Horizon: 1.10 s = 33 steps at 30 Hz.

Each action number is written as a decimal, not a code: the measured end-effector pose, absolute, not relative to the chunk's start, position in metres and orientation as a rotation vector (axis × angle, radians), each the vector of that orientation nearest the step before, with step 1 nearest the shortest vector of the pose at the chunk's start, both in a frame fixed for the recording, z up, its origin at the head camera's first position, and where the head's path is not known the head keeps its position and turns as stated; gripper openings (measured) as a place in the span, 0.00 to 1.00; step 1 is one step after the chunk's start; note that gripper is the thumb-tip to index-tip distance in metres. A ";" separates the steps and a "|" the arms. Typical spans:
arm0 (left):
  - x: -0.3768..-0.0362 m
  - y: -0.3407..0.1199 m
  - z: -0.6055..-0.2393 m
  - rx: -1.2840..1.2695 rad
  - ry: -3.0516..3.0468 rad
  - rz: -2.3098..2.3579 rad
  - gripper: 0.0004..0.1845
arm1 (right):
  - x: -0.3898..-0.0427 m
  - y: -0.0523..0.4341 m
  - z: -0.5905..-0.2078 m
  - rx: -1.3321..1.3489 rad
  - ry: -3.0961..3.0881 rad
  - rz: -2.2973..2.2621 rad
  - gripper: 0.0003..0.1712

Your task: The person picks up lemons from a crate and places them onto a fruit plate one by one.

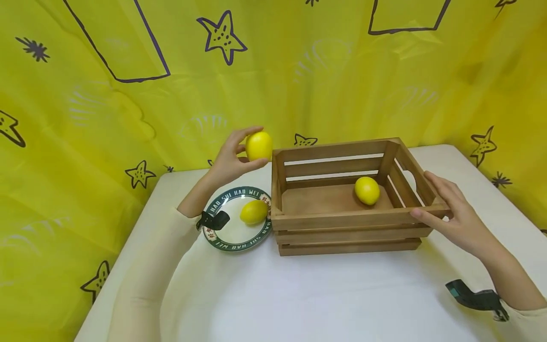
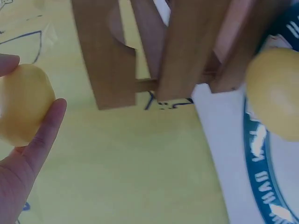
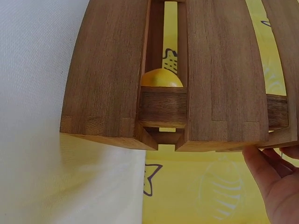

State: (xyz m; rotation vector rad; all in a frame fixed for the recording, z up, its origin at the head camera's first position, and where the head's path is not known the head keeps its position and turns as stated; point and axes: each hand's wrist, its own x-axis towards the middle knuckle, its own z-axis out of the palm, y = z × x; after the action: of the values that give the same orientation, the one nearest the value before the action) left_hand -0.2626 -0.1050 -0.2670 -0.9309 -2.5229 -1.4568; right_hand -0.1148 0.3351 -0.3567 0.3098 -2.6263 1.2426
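Observation:
Pinched between the thumb and fingers of my left hand (image 1: 228, 164), a yellow lemon (image 1: 259, 146) is raised beside the crate's left end, above the plate. That lemon (image 2: 25, 105) shows at the left edge of the left wrist view. My right hand (image 1: 463, 221) grips the right end of a slatted wooden crate (image 1: 354, 221), thumb at the front corner and fingers along the end rim. A second lemon (image 1: 367, 191) lies inside the crate, towards its right. Another lemon (image 1: 254, 212) rests on a green-rimmed white plate (image 1: 232, 247), left of the crate.
A white-covered table (image 1: 307, 294) carries the plate and crate, which sit close against each other. Behind them hangs a yellow cloth (image 1: 273, 85) with dark star drawings. Both wrists wear dark straps (image 1: 476, 299).

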 end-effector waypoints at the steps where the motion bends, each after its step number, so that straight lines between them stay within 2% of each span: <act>1: -0.263 -0.107 -0.271 -0.920 -2.540 -1.462 0.37 | -0.115 0.336 -0.356 0.308 -2.622 1.250 0.50; 16: -0.274 -0.149 -0.325 -0.827 -2.765 -1.362 0.38 | -0.112 0.336 -0.354 0.309 -2.635 1.229 0.50; 27: -0.285 -0.168 -0.354 -0.990 -2.941 -1.199 0.36 | -0.112 0.335 -0.354 0.306 -2.619 1.202 0.49; 33: -0.286 -0.173 -0.368 -0.990 -3.012 -1.091 0.34 | -0.112 0.333 -0.355 0.326 -2.619 1.213 0.49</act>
State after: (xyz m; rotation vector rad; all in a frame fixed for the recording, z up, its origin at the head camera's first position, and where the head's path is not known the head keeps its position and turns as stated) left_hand -0.2865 -0.1730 -0.3675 -0.9905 -3.0116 -1.0913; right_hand -0.1124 0.3334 -0.3545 0.3256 -2.6191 1.2130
